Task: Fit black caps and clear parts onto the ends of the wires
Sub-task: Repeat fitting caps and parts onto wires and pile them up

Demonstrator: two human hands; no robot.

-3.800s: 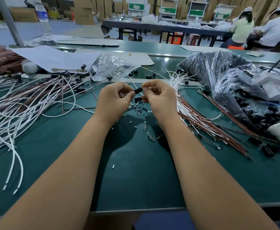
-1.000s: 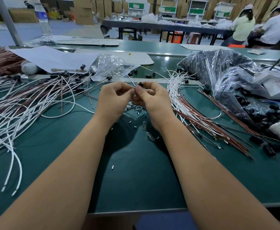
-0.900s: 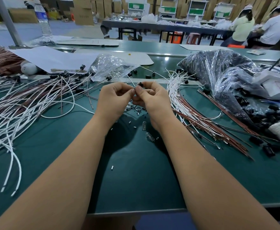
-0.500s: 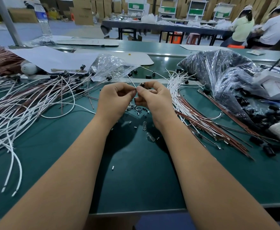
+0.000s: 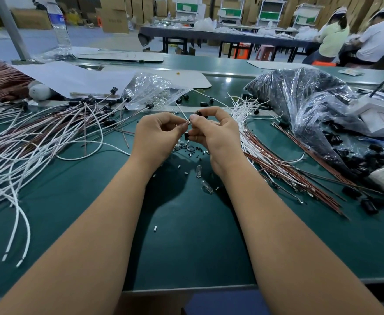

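Both hands raised over the green worktop [image 5: 186, 246], fingertips meeting. Left hand [image 5: 158, 135] pinches a thin wire [image 5: 182, 112] end between thumb and forefinger; right hand [image 5: 216, 136] pinches a black cap [image 5: 198, 113] at its fingertips, a second black piece [image 5: 187, 135] tucked lower against its fingers [image 5: 203, 119]. Cap and wire end touch or nearly so — joint too small to tell. Clear parts [image 5: 199, 171] lie loose on worktop below the wrists — wire's far run lost among clutter.

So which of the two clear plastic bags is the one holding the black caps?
The large bag on the right, dark with black caps. The smaller bag left of the hands holds shiny clear parts.
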